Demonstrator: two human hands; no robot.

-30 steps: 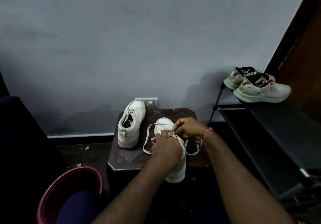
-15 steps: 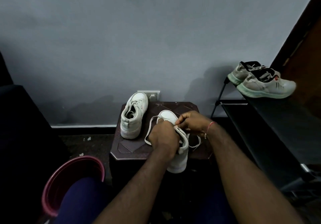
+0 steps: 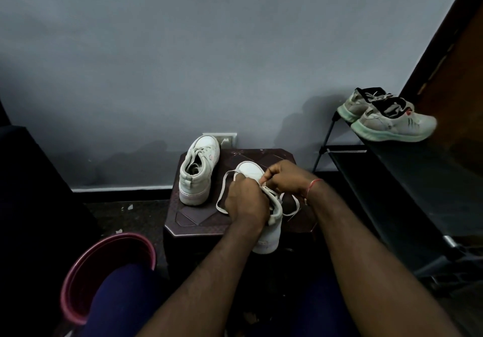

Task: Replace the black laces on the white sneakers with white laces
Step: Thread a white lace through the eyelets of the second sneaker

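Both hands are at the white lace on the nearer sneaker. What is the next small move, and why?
Probably draw the white lace taut through the eyelets. The right hand pinches it above the nearer sneaker, and the left hand seems to grip it beside. Slack loops lie on the table on both sides of the shoe, so the lacing looks loose.
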